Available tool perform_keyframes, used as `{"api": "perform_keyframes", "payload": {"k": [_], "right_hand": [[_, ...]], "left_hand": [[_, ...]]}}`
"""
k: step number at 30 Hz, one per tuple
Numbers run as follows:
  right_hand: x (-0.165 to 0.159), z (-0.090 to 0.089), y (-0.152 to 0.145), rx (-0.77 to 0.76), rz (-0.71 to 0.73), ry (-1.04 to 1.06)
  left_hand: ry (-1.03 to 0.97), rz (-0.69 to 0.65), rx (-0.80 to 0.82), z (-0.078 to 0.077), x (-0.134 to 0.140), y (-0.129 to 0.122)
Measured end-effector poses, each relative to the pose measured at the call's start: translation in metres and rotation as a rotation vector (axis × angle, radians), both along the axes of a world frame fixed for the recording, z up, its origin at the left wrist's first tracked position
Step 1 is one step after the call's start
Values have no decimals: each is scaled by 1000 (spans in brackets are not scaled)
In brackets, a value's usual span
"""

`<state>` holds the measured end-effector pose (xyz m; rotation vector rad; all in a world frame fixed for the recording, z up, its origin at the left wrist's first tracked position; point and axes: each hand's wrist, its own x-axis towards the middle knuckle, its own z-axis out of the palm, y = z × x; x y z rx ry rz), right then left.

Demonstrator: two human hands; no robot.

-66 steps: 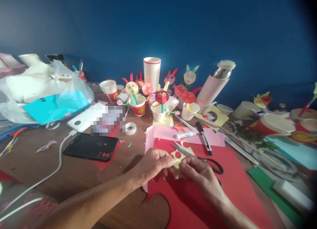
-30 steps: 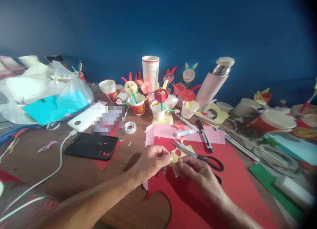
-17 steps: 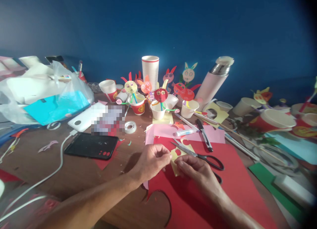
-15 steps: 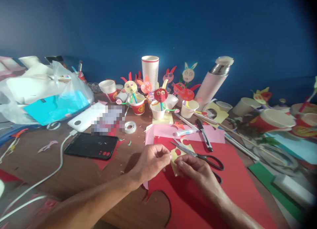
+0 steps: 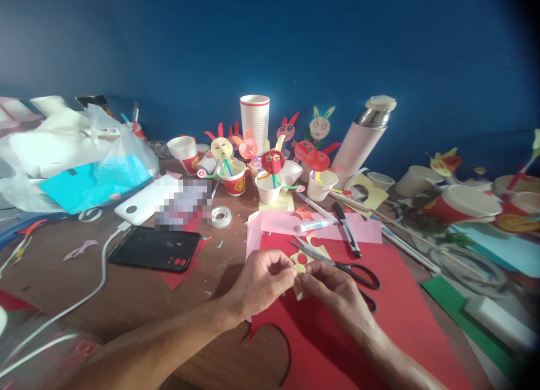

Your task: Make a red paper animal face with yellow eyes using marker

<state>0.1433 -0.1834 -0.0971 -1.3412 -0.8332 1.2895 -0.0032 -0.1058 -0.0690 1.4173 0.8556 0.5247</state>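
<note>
Yellow paper piece (image 5: 300,269) pinched between left hand (image 5: 265,278) and right hand (image 5: 337,287); scissors (image 5: 323,259) just beyond right hand.

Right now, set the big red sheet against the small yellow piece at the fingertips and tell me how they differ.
Size: the red sheet is large; the yellow piece is tiny.
Place: the red sheet lies on the table, while the yellow piece is pinched between the left hand and right hand.
Both look like paper.

Yellow paper (image 5: 300,269) between both hands (image 5: 262,278) (image 5: 336,287)
</note>
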Motion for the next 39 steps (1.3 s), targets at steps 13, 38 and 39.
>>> {"api": "perform_keyframes", "payload": {"k": [13, 38, 39], "right_hand": [[-1, 15, 2, -8, -29, 37], [-2, 14, 0, -33, 3, 41], [-2, 13, 0, -33, 6, 42]], "left_hand": [[-128, 0, -288, 1, 1, 5], [-138, -3, -201, -3, 1, 1], [-139, -6, -204, -2, 1, 0]]}}
